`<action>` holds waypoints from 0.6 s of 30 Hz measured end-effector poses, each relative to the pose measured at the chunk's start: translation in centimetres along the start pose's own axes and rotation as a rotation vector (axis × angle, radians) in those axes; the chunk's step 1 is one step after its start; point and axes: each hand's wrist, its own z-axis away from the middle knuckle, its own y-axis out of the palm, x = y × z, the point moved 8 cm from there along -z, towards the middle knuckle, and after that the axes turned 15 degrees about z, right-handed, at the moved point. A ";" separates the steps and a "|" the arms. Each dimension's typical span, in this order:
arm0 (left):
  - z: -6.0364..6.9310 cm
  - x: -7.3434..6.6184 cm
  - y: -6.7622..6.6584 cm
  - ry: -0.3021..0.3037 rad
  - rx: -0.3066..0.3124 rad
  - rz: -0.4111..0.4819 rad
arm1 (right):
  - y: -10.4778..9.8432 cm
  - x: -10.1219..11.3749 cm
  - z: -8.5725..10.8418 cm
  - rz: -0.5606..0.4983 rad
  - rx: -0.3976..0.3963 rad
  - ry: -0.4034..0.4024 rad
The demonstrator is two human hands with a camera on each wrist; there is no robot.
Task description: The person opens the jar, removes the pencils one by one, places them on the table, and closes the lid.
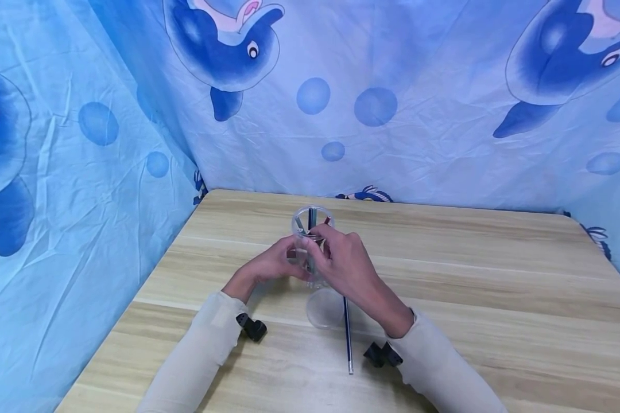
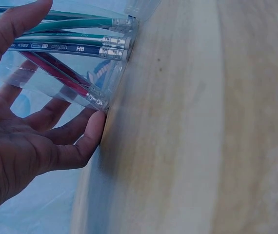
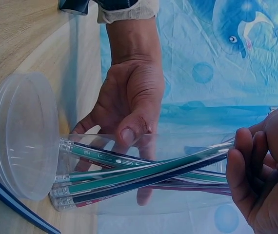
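A clear plastic jar [image 1: 301, 252] holding several pencils [image 3: 144, 178] stands upright on the table. The left hand [image 1: 274, 263] grips it around the side, thumb toward the camera; in the left wrist view this hand [image 2: 36, 117] has its fingers behind the jar. At the jar's mouth the right hand [image 1: 348, 267] has its curled fingers by the pencil tops; in the right wrist view the same hand [image 3: 266, 170] pinches the upper end of a green pencil. The pencils are green, dark blue and red, with silver ends at the jar's bottom [image 2: 117, 53].
A round translucent lid [image 1: 325, 308] lies on the wooden table [image 1: 470, 287] just in front of the jar. Beside it, to the right, lies a dark blue pencil [image 1: 348, 338]. A blue curtain with dolphins [image 1: 268, 155] hangs behind and to the left.
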 end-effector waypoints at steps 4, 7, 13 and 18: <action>0.0 0.1 0.0 0.000 -0.002 0.003 | 0.0 -0.1 0.0 0.005 -0.010 -0.006; 0.0 0.2 -0.1 0.001 -0.003 0.007 | 0.0 -0.1 0.0 0.008 -0.017 -0.010; 0.1 0.2 -0.1 -0.011 -0.006 0.002 | 0.1 -0.1 0.1 0.005 -0.004 -0.001; 0.1 0.2 0.0 -0.015 -0.007 -0.010 | 0.0 0.0 0.1 0.007 -0.005 -0.002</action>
